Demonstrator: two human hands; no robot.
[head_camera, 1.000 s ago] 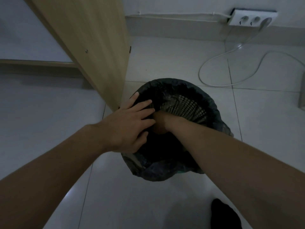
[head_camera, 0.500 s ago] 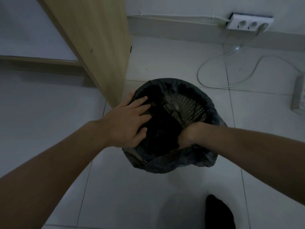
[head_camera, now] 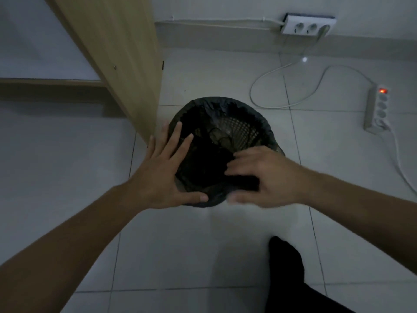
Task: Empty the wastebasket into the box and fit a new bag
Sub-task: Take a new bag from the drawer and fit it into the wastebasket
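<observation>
A round mesh wastebasket [head_camera: 239, 129] stands on the tiled floor, lined with a black bag [head_camera: 216, 105] whose edge is folded over the rim. My left hand [head_camera: 164, 172] lies flat and spread on the basket's left rim, thumb along the near edge. My right hand [head_camera: 264, 177] hovers over the near right rim, fingers apart and blurred, holding nothing. The basket's mesh shows through on the far inner wall. No box is in view.
A wooden furniture panel [head_camera: 126, 59] stands just left of the basket. A white cable [head_camera: 270, 75] loops from a wall socket [head_camera: 306, 26] to a power strip [head_camera: 376, 109] at the right. My dark-socked foot [head_camera: 286, 260] is near the bottom.
My right hand came up out of the basket to the near rim and let go of the bag. My left hand opened flat on the left rim. The view pulled back.
</observation>
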